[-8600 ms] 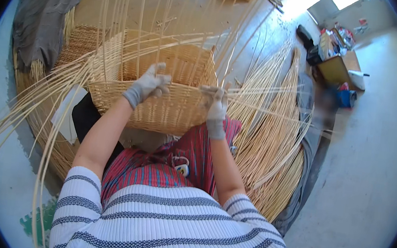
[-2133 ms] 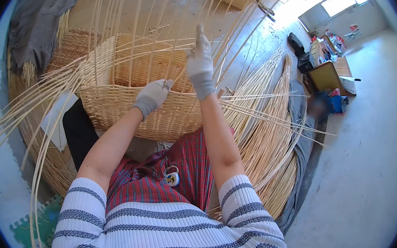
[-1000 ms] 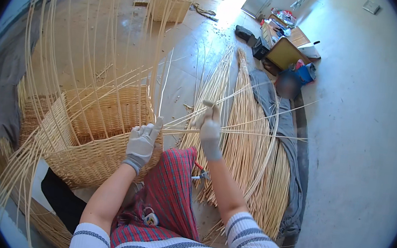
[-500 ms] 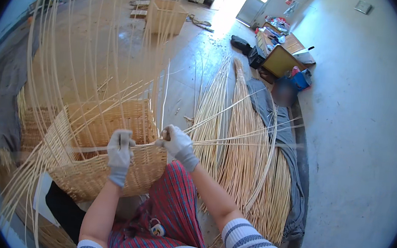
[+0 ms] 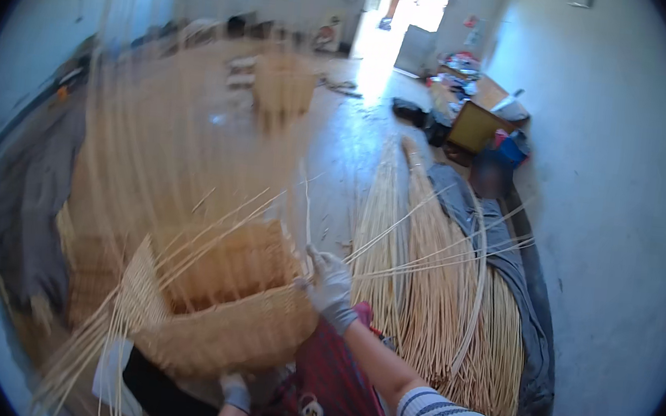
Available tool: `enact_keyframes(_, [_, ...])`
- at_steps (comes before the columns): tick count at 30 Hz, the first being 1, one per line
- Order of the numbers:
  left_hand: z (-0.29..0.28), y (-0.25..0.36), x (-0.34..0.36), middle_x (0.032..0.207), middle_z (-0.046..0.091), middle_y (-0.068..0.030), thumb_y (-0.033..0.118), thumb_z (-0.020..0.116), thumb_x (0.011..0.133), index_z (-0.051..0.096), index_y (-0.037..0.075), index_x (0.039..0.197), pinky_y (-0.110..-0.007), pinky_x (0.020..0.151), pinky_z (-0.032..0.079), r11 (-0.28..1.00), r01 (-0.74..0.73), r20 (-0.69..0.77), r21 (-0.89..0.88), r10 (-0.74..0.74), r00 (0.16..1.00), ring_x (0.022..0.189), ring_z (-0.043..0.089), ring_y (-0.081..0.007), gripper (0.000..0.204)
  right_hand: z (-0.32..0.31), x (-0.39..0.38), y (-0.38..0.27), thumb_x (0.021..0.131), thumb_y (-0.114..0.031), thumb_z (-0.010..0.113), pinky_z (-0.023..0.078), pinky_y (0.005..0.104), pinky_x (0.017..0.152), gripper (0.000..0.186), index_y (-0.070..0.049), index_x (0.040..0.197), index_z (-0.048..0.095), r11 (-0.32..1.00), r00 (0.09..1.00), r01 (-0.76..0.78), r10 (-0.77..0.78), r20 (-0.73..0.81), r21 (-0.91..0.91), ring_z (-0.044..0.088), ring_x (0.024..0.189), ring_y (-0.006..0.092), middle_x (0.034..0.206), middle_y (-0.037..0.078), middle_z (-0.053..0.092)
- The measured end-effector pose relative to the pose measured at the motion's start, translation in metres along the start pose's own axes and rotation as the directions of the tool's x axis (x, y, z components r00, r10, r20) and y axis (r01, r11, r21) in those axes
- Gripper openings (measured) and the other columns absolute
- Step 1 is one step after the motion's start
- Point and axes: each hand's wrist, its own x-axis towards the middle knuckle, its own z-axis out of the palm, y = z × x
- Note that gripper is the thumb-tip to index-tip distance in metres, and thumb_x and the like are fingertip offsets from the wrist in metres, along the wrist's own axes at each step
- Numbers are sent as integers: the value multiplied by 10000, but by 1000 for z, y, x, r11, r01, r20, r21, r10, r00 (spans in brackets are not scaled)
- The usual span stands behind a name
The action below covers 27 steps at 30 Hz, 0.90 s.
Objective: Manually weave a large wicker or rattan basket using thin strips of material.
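Observation:
A half-woven wicker basket (image 5: 232, 339) of tan strands leans across my lap, with long upright stakes (image 5: 195, 139) rising from its far side, smeared by motion. My right hand (image 5: 331, 285), in a pale glove with a grey cuff, is closed at the basket's right corner, pinching a wicker strand (image 5: 307, 205) there. More thin strands stretch out to the right past that hand. My left hand (image 5: 234, 391), gloved too, is low against the underside of the basket's near wall. Its fingers are hidden beneath the basket.
Bundles of wicker rods (image 5: 428, 297) lie on the floor to the right, with a grey cloth (image 5: 503, 276) beside them along the wall. Loose strand ends (image 5: 87, 345) fan out at the left. Farther off stand a square wicker piece (image 5: 283, 87) and a heap of boxes (image 5: 477, 126).
My left hand has left the near rim and dropped under the basket. My right hand stays at the corner. The view has tilted up, so the basket appears lower and more to the right.

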Motion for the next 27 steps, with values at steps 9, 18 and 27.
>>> enact_keyframes(9, [28, 111, 34, 1106, 574, -106, 139, 603, 878, 577, 102, 1193, -491, 983, 458, 716, 359, -495, -599, -683, 537, 1114, 553, -293, 318, 3, 21, 16, 734, -844, 549, 464, 460, 906, 809, -143, 1085, 749, 867, 788, 87, 241, 567, -490, 642, 1054, 318, 1029, 169, 687])
enact_keyframes(18, [68, 143, 1, 1043, 560, -143, 118, 593, 917, 570, 35, 1079, -482, 951, 537, 642, 392, -407, -660, -743, 531, 1077, 557, -319, 184, -45, 43, -10, 717, -831, 590, 466, 440, 930, 847, -152, 1213, 688, 763, 632, 2, 500, 592, -647, 642, 1115, 293, 1125, 160, 706])
enact_keyframes(27, [54, 252, -12, 1020, 620, -162, 171, 658, 934, 575, 2, 1099, -468, 873, 576, 717, 545, -179, -435, -662, 728, 930, 652, -323, 250, -44, -7, -19, 821, -629, 665, 230, 502, 1152, 713, -175, 1365, 584, 718, 920, -104, 333, 209, -688, 488, 1328, 302, 1280, 145, 635])
